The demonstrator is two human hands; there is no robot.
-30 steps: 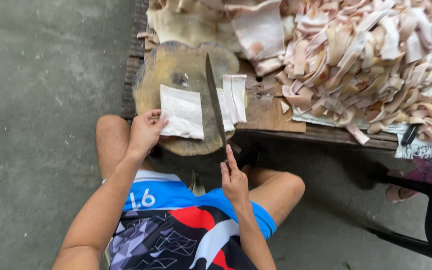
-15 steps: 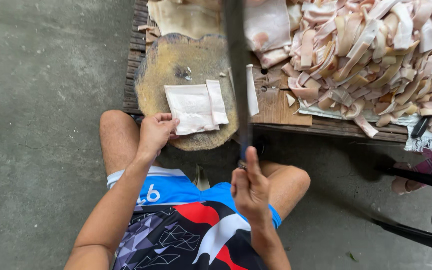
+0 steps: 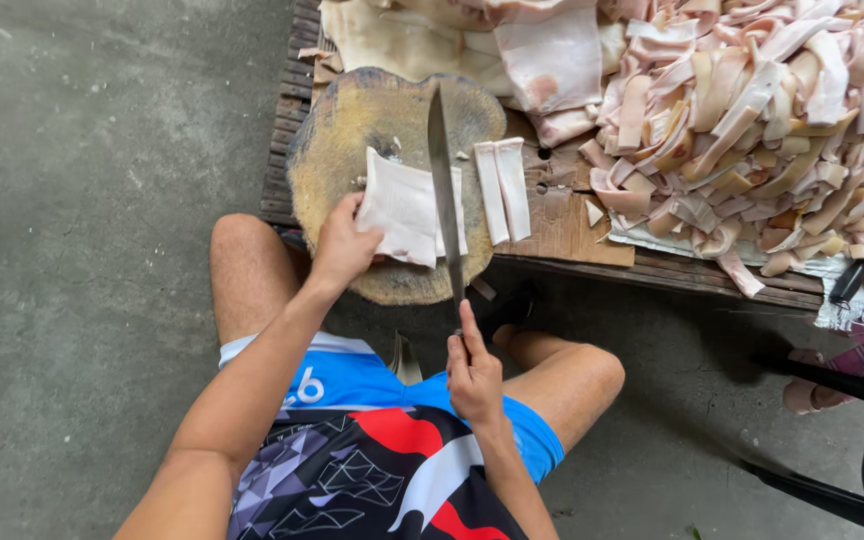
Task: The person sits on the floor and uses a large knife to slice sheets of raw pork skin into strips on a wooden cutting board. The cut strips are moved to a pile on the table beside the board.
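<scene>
My left hand pins the white slab flat; right hand grips the cleaver. I keep fingertips clear, blade parallel to cut strips.

The round chopping block sits on the near left end of the slatted pallet. On the block lies a flat slab of pork skin, with the left hand on its near left corner. The knife blade stands across the slab's right edge. The right hand grips the handle just off the block's near rim. Two cut strips lie at the block's right edge. Right of the block sits a heap of strips; behind it lie uncut sheets.
</scene>
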